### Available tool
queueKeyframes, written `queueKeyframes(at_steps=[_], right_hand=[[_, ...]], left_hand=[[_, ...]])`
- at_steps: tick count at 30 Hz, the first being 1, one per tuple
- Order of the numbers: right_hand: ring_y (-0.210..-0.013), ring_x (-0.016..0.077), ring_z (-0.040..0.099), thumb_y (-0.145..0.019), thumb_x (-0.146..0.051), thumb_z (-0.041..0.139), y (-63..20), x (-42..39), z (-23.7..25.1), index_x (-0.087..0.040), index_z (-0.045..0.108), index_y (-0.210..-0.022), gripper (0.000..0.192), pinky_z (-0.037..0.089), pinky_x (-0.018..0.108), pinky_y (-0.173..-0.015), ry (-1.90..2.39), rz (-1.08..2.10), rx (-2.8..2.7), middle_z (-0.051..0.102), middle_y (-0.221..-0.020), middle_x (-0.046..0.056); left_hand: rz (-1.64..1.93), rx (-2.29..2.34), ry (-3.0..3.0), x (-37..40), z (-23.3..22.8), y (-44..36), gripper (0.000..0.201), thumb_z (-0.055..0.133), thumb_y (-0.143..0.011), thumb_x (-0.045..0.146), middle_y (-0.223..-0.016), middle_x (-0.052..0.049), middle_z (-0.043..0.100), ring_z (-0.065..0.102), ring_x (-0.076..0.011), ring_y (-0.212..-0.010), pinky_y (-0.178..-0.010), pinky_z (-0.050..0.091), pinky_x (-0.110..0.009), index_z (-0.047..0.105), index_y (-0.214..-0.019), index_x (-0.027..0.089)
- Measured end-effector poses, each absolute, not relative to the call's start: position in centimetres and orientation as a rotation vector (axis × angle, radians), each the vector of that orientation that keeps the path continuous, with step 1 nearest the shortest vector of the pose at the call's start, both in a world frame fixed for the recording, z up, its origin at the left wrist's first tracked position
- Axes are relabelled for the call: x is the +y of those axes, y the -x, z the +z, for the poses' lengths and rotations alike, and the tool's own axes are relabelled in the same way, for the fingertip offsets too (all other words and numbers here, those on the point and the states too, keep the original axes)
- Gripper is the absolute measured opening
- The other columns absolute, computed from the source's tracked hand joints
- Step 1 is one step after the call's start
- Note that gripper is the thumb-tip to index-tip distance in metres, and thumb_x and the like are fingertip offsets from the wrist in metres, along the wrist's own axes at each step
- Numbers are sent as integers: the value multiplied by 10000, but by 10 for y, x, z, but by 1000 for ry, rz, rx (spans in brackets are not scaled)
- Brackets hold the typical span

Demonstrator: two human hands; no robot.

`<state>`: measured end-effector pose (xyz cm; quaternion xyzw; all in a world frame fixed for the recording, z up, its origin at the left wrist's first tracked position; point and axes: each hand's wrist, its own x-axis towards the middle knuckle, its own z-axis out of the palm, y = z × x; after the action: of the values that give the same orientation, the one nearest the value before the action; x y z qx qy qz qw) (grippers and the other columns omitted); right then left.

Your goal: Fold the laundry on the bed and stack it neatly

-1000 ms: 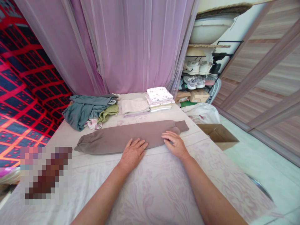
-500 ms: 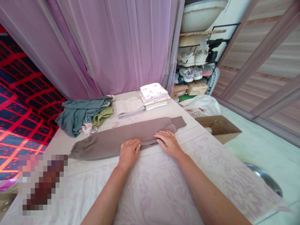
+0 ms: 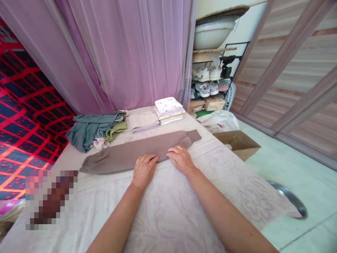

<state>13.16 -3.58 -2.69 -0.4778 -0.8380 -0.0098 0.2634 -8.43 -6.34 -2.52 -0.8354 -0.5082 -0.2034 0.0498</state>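
One pair of brown sweatpants [image 3: 121,154], folded lengthwise into a long strip and lying flat just ahead of the left hand [image 3: 144,170] and right hand [image 3: 181,160]: gathered waistband [image 3: 88,164] well out to the left of the left hand, ribbed cuff [image 3: 195,135] ahead of the right hand and a little to its right. Left hand palm down at the near edge, fingers together, tips touching the fabric around mid-length. Right hand at the same edge, apart from the left, fingers bent and loosely together, tips on the cloth. Any pinch under either hand: hidden, no telling from this view.

Step in hand, by the look of it: squaring and smoothing the near edge of the strip. For a next move, probably best to take equal hold with both hands and draw evenly; likely to skew or crease with a one-sided tug.

Beneath strip and hands, a pale floral bedsheet [image 3: 163,218]. Beyond the left hand and to its left, a crumpled grey-green garment [image 3: 84,135] with an olive-green cloth [image 3: 116,130] against its right side. Straight ahead of the left hand, past the strip, a folded pale pink cloth [image 3: 143,120]; ahead of the right hand, a stack of folded white printed cloths [image 3: 169,107]. Farther ahead, a lilac curtain [image 3: 142,52]. Right of the right hand, on the floor, an open cardboard box [image 3: 247,151] and, nearer, part of a metal basin [image 3: 296,200].
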Motion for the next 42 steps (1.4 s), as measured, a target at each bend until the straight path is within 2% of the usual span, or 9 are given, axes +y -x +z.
queueKeyframes(at_steps=[6,12,18,25,29,32,35,38,42], right_hand=[[-905,199,534,-877,-263,582,-127,-40,-27,-256,676,-1088,231,409,314,-789,1240,-130,-2323,683,-983,45],[-835,180,525,-921,-232,508,-121,-38,-29,-259,725,-921,219,393,287,-735,1238,-220,-2288,680,-877,34],[-836,181,526,-893,-156,513,-120,-38,-26,-252,732,-912,240,404,286,-736,1313,-142,-2322,683,-895,36],[-881,186,549,-851,-102,509,-130,-37,-28,-262,743,-951,301,430,299,-802,1297,-11,-2351,707,-979,15],[-886,189,566,-815,-101,528,-132,-39,-30,-257,740,-958,300,440,311,-821,1294,-2,-2349,708,-991,25],[-943,200,578,-830,-132,513,-128,-40,-25,-247,717,-1032,309,441,336,-847,1335,-44,-2279,699,-1052,45],[-1131,200,532,-898,-193,439,-117,-34,-16,-228,634,-1202,364,387,358,-980,1325,-91,-2220,624,-1250,66],[-1344,210,358,-941,-291,383,-106,-18,-8,-213,490,-1364,443,234,419,-1121,1329,-76,-2307,447,-1452,71],[-1422,221,218,-955,-429,315,-108,7,-10,-219,353,-1453,541,118,492,-1151,1512,91,-2479,292,-1538,74]], left_hand=[[-618,-1666,2528,-63,-28,88,272,520,-907,245,-983,-65,665,568,-212,-930,-809,438,-356,672,-1132,237],[-641,-1659,2532,-60,-31,90,286,509,-913,248,-1002,-59,662,562,-206,-942,-824,427,-347,660,-1156,252],[-508,-1676,2525,-63,-22,86,316,477,-923,256,-1015,-69,656,559,-217,-938,-815,431,-359,646,-1190,261],[-359,-1623,2608,-71,-27,89,446,428,-934,362,-1360,-82,540,447,-263,-1245,-977,389,-423,507,-1353,229],[-276,-1558,2679,-75,-36,95,529,341,-959,445,-1497,-54,388,299,-259,-1386,-1115,213,-511,347,-1453,258],[-251,-1554,2674,-75,-38,96,503,300,-966,478,-1515,-41,356,284,-276,-1397,-1119,120,-585,354,-1443,324],[-233,-1561,2679,-74,-38,95,491,299,-966,482,-1518,-43,350,281,-284,-1399,-1111,123,-601,371,-1431,342],[-237,-1560,2673,-74,-39,94,492,306,-966,472,-1515,-51,354,287,-290,-1396,-1105,129,-611,365,-1435,339],[-278,-1532,2652,-74,-43,95,493,329,-962,455,-1506,-47,373,310,-283,-1384,-1114,117,-602,352,-1441,339]])
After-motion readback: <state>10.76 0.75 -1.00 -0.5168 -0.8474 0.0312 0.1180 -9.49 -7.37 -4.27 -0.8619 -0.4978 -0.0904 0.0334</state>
